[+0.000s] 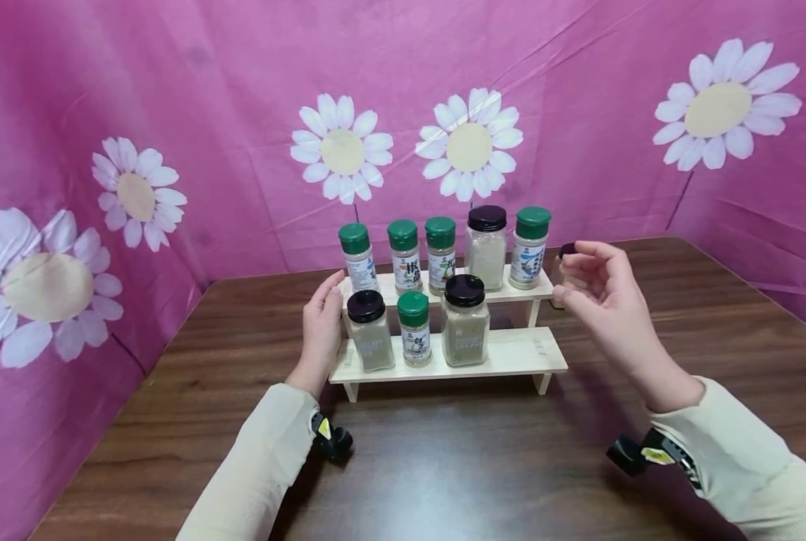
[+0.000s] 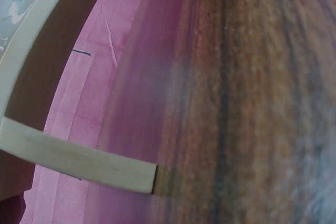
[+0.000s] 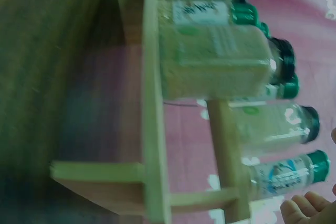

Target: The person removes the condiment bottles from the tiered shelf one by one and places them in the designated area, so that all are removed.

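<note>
My left hand [image 1: 321, 323] rests against the left end of a two-tier light wooden rack [image 1: 517, 353], its fingers by the upper shelf. To the right of the rack my right hand [image 1: 605, 300] is raised, its fingers loosely bent and the thumb apart. Partly hidden behind those fingers is a dark-lidded jar [image 1: 566, 249]; whether they touch it is unclear. On the upper shelf stand green-capped shakers [image 1: 527, 252] and a black-lidded square jar [image 1: 487, 252]. The lower shelf bears black-lidded jars [image 1: 466, 323] on either side of a green-capped shaker [image 1: 415, 330].
The rack stands on a dark wood-grain table [image 1: 443, 466]. A pink cloth [image 1: 240, 135] with white daisies hangs behind and around it. In the left wrist view, a rack leg [image 2: 84, 156] and shelf board appear close up.
</note>
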Demonstrator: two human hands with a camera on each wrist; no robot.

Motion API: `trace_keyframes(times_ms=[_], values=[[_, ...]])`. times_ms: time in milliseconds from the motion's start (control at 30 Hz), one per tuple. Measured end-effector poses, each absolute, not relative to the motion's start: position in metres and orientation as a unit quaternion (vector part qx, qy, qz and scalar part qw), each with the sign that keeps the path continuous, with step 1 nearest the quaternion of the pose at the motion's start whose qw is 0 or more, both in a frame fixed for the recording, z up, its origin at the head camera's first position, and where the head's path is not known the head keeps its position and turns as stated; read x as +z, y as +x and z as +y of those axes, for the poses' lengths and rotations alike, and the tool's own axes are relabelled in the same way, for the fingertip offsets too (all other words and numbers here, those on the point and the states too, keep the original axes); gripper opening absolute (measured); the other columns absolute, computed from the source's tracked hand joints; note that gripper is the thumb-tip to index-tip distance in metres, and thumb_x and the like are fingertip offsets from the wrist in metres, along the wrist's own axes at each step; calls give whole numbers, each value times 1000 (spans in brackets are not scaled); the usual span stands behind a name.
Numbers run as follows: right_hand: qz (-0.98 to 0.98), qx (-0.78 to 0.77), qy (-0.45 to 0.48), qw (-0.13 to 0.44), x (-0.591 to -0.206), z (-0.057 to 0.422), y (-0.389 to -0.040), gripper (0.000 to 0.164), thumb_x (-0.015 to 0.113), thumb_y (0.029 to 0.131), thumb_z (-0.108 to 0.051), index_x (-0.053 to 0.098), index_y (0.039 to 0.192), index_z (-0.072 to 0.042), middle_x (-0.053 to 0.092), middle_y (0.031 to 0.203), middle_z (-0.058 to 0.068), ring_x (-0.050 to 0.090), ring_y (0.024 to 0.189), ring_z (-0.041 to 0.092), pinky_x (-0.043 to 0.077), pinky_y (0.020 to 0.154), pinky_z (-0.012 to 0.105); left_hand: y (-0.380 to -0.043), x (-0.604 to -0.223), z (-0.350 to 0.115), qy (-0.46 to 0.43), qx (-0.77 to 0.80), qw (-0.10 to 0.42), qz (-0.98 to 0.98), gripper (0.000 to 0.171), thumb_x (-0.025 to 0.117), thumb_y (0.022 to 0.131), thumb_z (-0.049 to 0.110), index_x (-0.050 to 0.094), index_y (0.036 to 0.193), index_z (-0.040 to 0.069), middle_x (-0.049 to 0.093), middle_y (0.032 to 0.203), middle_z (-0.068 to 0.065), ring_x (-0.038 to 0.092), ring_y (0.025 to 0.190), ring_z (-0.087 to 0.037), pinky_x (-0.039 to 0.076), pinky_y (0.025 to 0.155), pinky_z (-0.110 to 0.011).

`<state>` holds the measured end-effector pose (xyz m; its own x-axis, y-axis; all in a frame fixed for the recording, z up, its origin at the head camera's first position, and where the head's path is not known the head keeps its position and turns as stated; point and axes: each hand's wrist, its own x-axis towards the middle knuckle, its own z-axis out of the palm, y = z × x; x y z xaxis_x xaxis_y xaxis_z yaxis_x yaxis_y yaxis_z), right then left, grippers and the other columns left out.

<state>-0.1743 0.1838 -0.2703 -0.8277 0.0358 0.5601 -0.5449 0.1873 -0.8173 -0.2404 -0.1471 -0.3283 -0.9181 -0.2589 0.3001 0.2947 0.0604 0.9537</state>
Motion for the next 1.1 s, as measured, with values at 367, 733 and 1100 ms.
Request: trace_keyframes(times_ms=[367,733,1100], values=[[-795,554,178,173,-292,159,-167,57,65,79,5,35,128,4,50,109,10,52,95,3,45,83,12,-240,-327,-146,-11,-690,202,-695,35,41,96,11,54,127,3,54,131,-14,48,117,-18,37,103,-34],[-804,559,174,103,-305,137,-173,64,73,74,1,37,127,2,51,117,20,52,103,9,49,90,27,-239,-327,-145,-6,-701,198,-685,36,41,95,10,54,127,3,54,131,-14,48,115,-17,37,102,-34],[-784,585,186,95,-322,117,-179,74,75,70,5,31,129,1,49,117,18,50,104,15,49,88,23,-240,-326,-145,-12,-703,200,-682,36,40,95,10,55,127,2,54,129,-14,50,110,-14,40,100,-32]])
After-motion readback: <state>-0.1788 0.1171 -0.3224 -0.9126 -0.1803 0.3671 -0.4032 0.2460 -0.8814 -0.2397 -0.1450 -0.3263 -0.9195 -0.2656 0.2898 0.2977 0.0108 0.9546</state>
